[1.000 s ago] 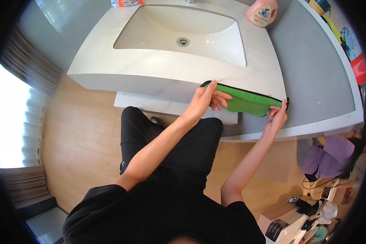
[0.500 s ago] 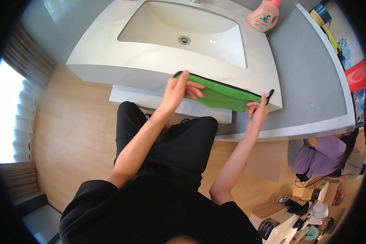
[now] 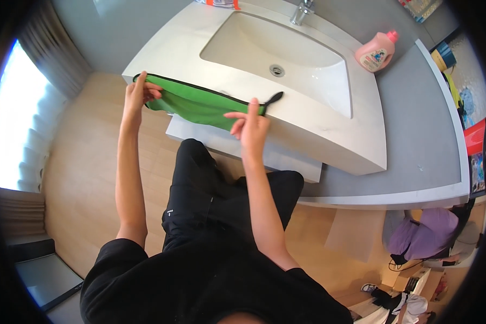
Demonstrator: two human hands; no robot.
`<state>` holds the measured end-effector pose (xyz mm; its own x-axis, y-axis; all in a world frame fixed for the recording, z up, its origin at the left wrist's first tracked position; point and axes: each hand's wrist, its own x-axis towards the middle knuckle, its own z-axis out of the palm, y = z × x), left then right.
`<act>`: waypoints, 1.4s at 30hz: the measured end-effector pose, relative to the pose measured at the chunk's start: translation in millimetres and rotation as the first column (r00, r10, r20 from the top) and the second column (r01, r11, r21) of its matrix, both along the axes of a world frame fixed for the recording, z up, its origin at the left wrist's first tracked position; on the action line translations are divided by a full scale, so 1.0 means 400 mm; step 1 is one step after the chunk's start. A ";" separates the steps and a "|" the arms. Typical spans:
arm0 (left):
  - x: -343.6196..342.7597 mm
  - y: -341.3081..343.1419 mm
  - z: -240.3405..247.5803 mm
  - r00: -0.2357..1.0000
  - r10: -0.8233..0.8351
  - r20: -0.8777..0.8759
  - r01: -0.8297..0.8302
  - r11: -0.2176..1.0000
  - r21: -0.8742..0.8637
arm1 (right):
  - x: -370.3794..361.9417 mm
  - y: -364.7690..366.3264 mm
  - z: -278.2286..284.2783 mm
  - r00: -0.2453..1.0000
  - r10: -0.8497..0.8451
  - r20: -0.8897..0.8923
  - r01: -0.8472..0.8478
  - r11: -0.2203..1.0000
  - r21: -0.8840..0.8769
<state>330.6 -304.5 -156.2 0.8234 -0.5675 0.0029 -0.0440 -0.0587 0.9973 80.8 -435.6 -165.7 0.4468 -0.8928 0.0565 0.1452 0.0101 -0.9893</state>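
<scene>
A white marbled desk (image 3: 329,129) with an inset sink (image 3: 318,65) stands above a wooden floor (image 3: 89,167) stretching leftward. Along the desk's front edge, the left hand (image 3: 137,95) and right hand (image 3: 252,128) pinch opposite ends of a green cloth (image 3: 197,105), long axis running left to right, black loop (image 3: 276,98) pointing right and away.

A bright window (image 3: 16,119) (brown curtains (image 3: 58,51) flanking it) stands beside wood-toned flooring (image 3: 86,162).
</scene>
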 end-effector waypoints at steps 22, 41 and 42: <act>0.070 0.047 0.019 0.981 -0.142 -0.130 0.155 0.984 0.093 | 0.077 0.038 0.013 1.000 0.010 0.012 -0.009 0.998 -0.069; -0.599 -0.308 0.002 0.677 -0.688 -0.261 0.676 0.722 -0.147 | -0.601 -0.296 -0.007 0.753 -0.654 -0.063 0.657 0.753 0.028; -0.639 -0.330 -0.003 0.660 -0.704 -0.262 0.684 0.708 -0.176 | -0.636 -0.315 -0.007 0.722 -0.690 -0.053 0.691 0.723 0.012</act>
